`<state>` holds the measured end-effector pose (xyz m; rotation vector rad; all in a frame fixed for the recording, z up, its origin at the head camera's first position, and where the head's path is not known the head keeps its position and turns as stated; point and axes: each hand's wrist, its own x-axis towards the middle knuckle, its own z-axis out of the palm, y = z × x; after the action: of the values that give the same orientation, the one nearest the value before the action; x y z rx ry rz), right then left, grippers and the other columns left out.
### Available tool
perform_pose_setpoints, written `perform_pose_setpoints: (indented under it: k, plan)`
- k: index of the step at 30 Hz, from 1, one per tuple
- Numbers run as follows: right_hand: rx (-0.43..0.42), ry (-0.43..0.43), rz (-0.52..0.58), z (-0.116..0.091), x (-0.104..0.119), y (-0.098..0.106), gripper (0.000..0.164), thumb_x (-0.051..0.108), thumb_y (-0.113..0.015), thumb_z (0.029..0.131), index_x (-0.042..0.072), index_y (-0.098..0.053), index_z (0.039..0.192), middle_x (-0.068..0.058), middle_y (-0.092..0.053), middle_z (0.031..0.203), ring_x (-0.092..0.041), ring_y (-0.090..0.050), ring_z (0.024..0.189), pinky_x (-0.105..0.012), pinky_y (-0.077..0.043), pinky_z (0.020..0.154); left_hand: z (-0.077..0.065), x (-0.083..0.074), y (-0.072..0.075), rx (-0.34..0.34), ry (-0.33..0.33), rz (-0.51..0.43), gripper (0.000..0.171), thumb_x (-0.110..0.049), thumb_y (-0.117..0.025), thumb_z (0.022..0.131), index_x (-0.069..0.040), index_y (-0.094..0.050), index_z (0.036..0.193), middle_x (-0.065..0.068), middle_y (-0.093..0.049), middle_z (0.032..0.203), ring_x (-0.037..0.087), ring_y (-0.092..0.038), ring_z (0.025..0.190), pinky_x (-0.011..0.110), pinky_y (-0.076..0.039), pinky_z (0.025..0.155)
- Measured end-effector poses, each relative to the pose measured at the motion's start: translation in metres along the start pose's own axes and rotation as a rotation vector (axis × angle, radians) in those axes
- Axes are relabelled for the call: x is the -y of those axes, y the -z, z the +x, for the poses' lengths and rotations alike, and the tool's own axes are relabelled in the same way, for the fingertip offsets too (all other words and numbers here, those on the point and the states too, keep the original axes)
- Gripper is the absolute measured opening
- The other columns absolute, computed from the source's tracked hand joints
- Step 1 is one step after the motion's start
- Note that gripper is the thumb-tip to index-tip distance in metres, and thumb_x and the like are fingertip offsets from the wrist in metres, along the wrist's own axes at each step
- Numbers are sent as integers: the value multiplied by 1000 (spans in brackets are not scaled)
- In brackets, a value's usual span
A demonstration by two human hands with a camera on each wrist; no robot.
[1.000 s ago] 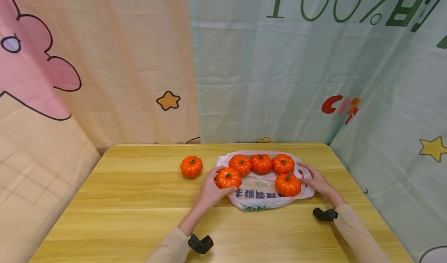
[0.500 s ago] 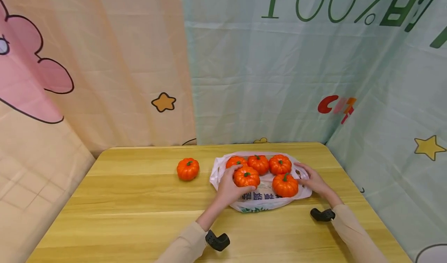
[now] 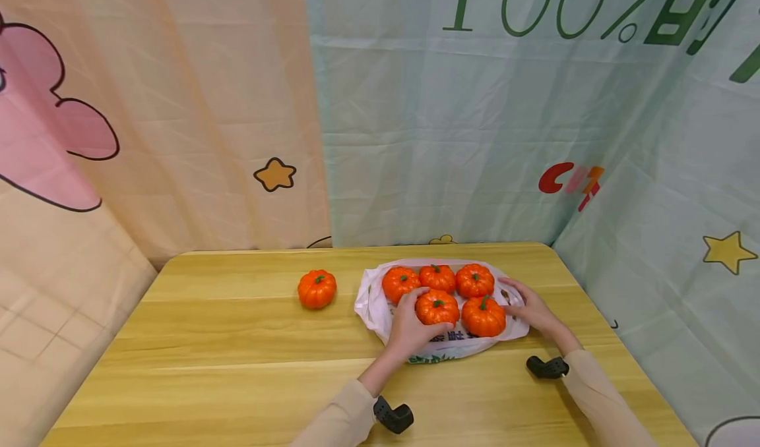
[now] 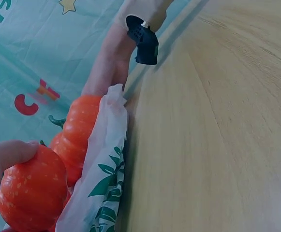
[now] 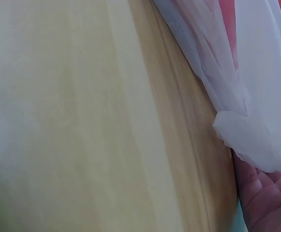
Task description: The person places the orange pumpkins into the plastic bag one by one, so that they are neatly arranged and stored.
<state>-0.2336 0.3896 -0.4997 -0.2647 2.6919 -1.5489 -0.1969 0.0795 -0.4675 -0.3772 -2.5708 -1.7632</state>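
Note:
My left hand [image 3: 412, 331] grips a small orange pumpkin [image 3: 438, 308] with a green stem, over the front middle of an open white plastic bag [image 3: 371, 298]. Whether that pumpkin touches the bag's bottom is hard to tell. Several similar pumpkins sit in the bag: a row [image 3: 437, 278] along the back and one [image 3: 483, 316] at the front right, beside the held one. At the bag's right end my right hand [image 3: 536, 308] holds the rim, thumb near the front-right pumpkin. In the right wrist view the bag [image 5: 256, 130] covers part of that hand [image 5: 271, 203].
One more pumpkin [image 3: 317, 289] stands on the wooden table [image 3: 208, 355], left of the bag. Printed curtains [image 3: 439, 137] hang close behind the table and at its sides. A black device [image 3: 393, 415] is strapped at the left wrist, another [image 3: 547, 368] at the right.
My left hand has carried its pumpkin rightward from the bag's left edge to the front middle, beside the front-right pumpkin. The right hand has stayed at the bag's right end.

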Motion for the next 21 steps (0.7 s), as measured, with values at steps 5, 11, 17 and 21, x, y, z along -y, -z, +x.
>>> perform_pose_setpoints:
  k: [5,11,17,21]
  plan:
    - [-5,-4,12,-1,2,-2,65,-1,-64,84,-8,-35,141,-33,-24,150,-49,-17,138,-68,-13,110,1,3,-9,-34,21,13,73,-33,-84,71,-16,-51,133,12,-46,128,31,-51,116,53,-48,95]
    - [-17,-6,14,-2,6,-3,65,-2,-64,83,-7,-36,141,-33,-26,150,-49,-18,138,-68,-14,110,0,6,-17,-43,42,26,71,-29,-85,70,-16,-51,131,13,-45,121,31,-50,112,53,-47,92]
    - [-13,0,28,-2,6,-3,64,-5,-64,83,-8,-35,141,-33,-26,149,-51,-16,139,-69,-12,109,1,5,-21,-39,41,32,73,-28,-85,69,-14,-51,132,12,-46,120,30,-52,111,51,-48,93]
    - [-12,4,35,-3,7,-3,64,-5,-63,84,-9,-35,141,-33,-25,150,-50,-14,139,-69,-12,110,1,5,-22,-39,32,47,73,-30,-85,70,-12,-51,132,12,-47,120,31,-51,111,52,-47,93]
